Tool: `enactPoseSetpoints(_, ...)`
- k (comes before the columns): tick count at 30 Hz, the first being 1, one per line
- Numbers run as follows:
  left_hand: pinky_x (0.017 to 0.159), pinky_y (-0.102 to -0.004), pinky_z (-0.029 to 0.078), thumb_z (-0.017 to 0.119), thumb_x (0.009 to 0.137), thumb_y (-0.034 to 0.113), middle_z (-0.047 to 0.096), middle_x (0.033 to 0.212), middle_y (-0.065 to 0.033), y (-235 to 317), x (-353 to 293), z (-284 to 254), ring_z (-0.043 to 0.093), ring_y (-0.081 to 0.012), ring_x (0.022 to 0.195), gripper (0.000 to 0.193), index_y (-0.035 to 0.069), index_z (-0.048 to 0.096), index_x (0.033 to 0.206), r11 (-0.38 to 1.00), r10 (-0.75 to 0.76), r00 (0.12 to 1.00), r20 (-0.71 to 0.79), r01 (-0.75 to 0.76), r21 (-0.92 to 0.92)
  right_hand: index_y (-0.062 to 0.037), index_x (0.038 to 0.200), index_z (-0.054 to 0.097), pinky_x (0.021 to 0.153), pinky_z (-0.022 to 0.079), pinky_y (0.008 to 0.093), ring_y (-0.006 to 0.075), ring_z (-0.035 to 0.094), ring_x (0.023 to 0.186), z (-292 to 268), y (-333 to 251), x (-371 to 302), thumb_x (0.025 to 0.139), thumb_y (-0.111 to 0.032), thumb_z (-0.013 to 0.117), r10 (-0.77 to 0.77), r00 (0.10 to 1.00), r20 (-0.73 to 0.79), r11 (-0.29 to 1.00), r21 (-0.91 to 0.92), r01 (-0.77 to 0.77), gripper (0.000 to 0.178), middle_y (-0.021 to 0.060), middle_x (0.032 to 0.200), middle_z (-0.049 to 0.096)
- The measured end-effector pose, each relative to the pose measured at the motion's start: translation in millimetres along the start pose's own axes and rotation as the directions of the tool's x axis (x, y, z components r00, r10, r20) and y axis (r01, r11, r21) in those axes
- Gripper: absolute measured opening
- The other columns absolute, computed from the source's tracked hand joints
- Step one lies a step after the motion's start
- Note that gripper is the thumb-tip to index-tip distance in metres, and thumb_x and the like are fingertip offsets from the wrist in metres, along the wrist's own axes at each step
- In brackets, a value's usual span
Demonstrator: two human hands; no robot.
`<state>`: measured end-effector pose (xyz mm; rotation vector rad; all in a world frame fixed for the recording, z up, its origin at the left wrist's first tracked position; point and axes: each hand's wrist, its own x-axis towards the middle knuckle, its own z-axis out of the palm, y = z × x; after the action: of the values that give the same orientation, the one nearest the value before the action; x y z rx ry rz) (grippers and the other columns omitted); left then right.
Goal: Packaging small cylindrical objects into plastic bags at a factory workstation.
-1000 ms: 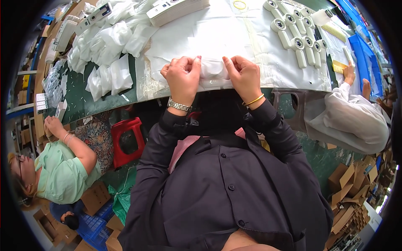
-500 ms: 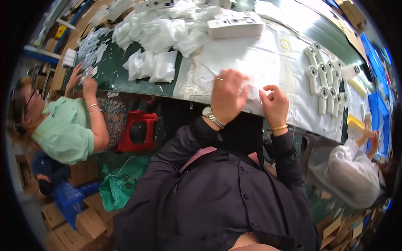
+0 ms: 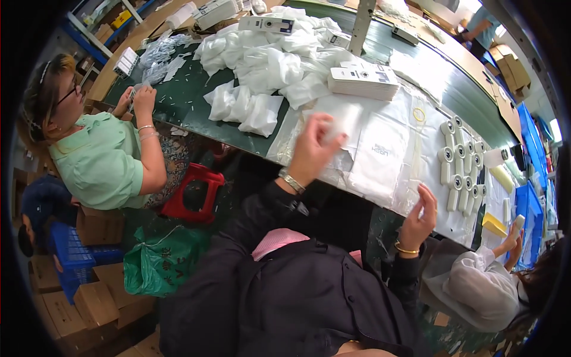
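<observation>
My left hand [image 3: 312, 146] is raised over the table edge, its thumb and fingers closed on a white wrapped packet [image 3: 346, 121] that is smeared by motion. To its right, a flat stack of white printed plastic bags [image 3: 380, 154] lies on the table's covered part. My right hand [image 3: 419, 220] is just off the table's front edge, fingers apart, holding nothing I can see. Left of my left hand lies a short row of white wrapped packets [image 3: 245, 110]. Behind that is a large heap of similar white packets [image 3: 279, 65].
Printed flat cartons [image 3: 364, 83] are stacked behind the bags. A yellow rubber band [image 3: 419, 114] and rows of white round-headed handheld devices [image 3: 459, 156] lie to the right. Seated co-workers flank me, one in green [image 3: 107, 163], one in white [image 3: 476, 285]. A metal post [image 3: 361, 27] stands at the back.
My hands have moved apart: the left lifts the white packet, while the right has drawn back right and toward me, its fingers opening. The view has shifted, uncovering the bag stack.
</observation>
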<state>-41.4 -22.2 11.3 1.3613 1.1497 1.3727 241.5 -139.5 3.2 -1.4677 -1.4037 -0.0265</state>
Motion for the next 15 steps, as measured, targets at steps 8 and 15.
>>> enactPoseSetpoints(8,0.083,-0.0508,0.055,0.082,0.083,0.028,0.071,0.107,-0.0198,-31.1,111.5,-179.1,0.069,-0.0410,0.099,0.040,0.007,0.064,0.111,0.513,0.559,0.758,-0.337,0.004,0.858,0.0011,0.112,0.073,0.092,0.058,0.0330,0.0194,0.071,0.103,-31.6,12.2,-13.2,0.101,0.002,0.065,0.059,0.998,0.004,0.995,-0.080,-0.058,0.014,0.0110,0.115,0.073)
enactPoseSetpoints(15,0.079,-0.0543,0.054,0.084,0.083,0.037,0.073,0.093,-0.0195,-64.5,155.2,-261.6,0.068,-0.0447,0.091,0.036,0.008,0.069,0.098,0.190,0.483,0.875,-0.034,-0.066,0.980,-0.0033,0.107,0.076,0.073,0.055,0.0295,0.0154,0.069,0.078,-20.5,-5.4,8.8,0.096,-0.007,0.074,0.175,0.982,0.073,0.984,-0.054,-0.171,0.012,0.0095,0.095,0.076)
